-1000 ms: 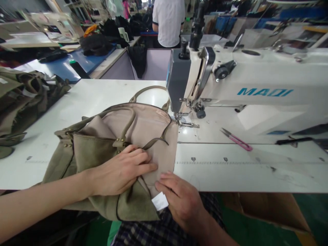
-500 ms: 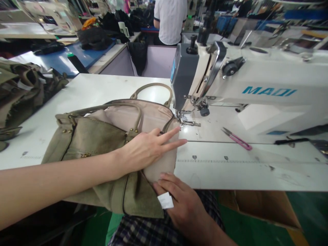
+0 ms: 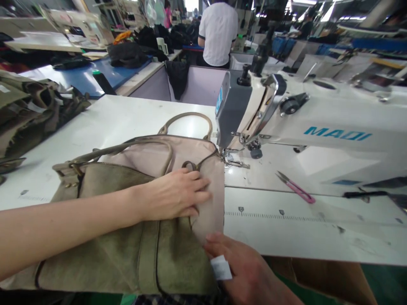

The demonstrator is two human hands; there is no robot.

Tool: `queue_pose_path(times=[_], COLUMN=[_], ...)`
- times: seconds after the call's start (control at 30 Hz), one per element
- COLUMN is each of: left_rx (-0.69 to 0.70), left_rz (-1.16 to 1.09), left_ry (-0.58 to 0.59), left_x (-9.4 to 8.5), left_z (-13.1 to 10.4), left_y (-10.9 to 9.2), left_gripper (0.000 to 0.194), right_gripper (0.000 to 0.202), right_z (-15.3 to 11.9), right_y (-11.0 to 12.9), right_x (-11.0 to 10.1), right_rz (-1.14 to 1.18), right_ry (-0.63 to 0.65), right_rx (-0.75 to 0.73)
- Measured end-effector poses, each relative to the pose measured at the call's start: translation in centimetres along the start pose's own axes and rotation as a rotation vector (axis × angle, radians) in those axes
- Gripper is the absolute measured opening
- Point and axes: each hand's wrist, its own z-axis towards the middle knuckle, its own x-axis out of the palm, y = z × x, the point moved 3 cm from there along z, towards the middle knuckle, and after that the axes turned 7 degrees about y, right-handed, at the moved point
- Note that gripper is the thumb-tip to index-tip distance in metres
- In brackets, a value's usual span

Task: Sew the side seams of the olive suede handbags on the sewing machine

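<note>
An olive-green handbag (image 3: 108,250) lies across the sewing table, its pale pink lining (image 3: 211,203) folded out on the right. The lining's far corner reaches the presser foot of the white sewing machine (image 3: 337,123). My left hand (image 3: 176,192) lies over the bag's opening, its fingers curled on the edge by the lining. Down at the near right, my right hand (image 3: 248,262) pinches the lining's lower edge between thumb and fingers. A white label (image 3: 221,267) sticks out beside the right thumb. Two handles show, one of them a rear handle (image 3: 187,114) standing up.
Pink-handled thread snips (image 3: 295,187) lie on the table right of the needle. Stacked olive fabric pieces (image 3: 34,114) are at the left. Behind the table stand a green-topped thread cone (image 3: 103,82) and a person in a white shirt (image 3: 219,34). A cardboard box (image 3: 324,279) is below the front edge.
My left hand's outstretched fingers have curled in and drawn back left from the needle area. The near side of the bag has spread lower and wider. The view has tilted up slightly.
</note>
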Motion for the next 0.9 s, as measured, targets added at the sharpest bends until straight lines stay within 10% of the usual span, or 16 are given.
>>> queue_pose_path(times=[0.9], left_rx=[-0.072], left_rz=[-0.324], left_ry=[0.336], left_x=[-1.8], left_z=[2.4], left_y=[4.0], left_gripper=[0.044], right_gripper=[0.042], right_z=[4.3], right_y=[-7.1], right_x=[-2.8], right_rz=[0.068], right_ry=[0.073], right_rx=[-0.069])
